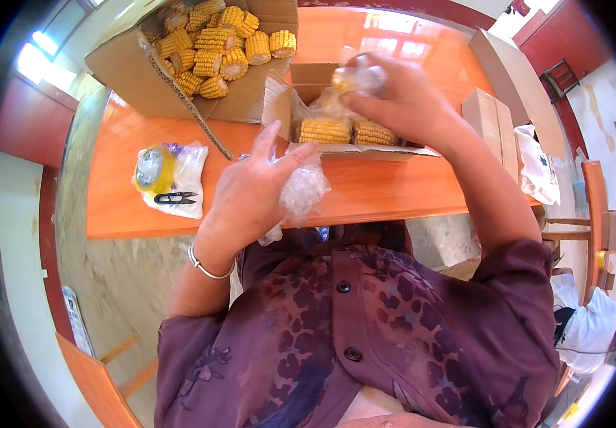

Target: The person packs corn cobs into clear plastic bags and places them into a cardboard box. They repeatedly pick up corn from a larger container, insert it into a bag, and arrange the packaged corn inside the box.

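My right hand (399, 96) grips a clear plastic bag (359, 80) with something yellow in it, probably a corn piece, above the small open cardboard box (316, 72). Inside that box, bagged corn cob pieces (324, 131) lie side by side along the near wall. At the box's near left corner is my left hand (254, 187), its fingers spread and a ring and bracelet on it. Crumpled clear plastic (305, 187) sits against or under its palm; whether the hand holds it I cannot tell. Bare cut corn cobs (214, 48) fill part of a large tilted cardboard box (179, 101) at the upper left.
On the left of the orange table (121, 214), black thread snips (175, 198) and a yellow roll of tape (155, 170) lie on a white plastic bag (190, 166). Closed cardboard boxes (490, 123) and a white printed bag (535, 166) are at the right edge.
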